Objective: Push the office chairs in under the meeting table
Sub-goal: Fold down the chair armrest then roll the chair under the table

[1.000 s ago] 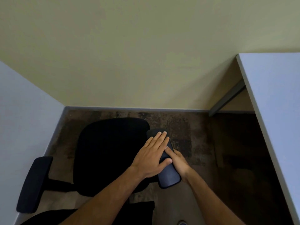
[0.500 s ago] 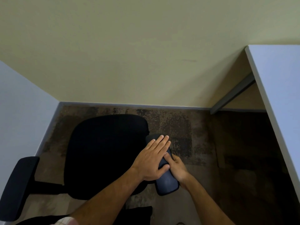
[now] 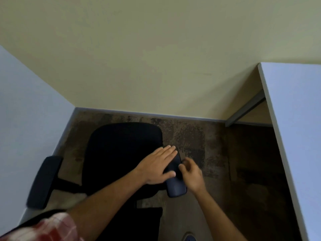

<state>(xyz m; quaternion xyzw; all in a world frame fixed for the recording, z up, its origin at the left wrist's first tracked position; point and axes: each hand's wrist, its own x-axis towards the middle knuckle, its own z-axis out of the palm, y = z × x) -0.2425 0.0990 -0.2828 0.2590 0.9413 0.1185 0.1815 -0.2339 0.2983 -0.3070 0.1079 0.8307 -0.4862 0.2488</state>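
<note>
A black office chair (image 3: 121, 153) stands on the carpet between two white tables, seen from above. Its left armrest (image 3: 43, 181) lies close to the edge of the left table (image 3: 26, 119). My left hand (image 3: 156, 167) lies flat on top of the right armrest (image 3: 176, 188), fingers straight and pointing away from me. My right hand (image 3: 192, 174) is just right of that armrest, fingers loosely curled, their tips at its side edge. The chair's backrest (image 3: 145, 223) shows at the bottom, partly hidden by my left forearm.
The right white table (image 3: 298, 127) runs along the right side, with a grey leg (image 3: 246, 108) at its far corner. A beige wall (image 3: 156, 66) closes the gap behind the chair. Dark carpet (image 3: 234, 171) lies open between chair and right table.
My right hand has loosened from the side of the right armrest and drawn slightly to the right. My left hand stays flat on the armrest. The view has shifted a little.
</note>
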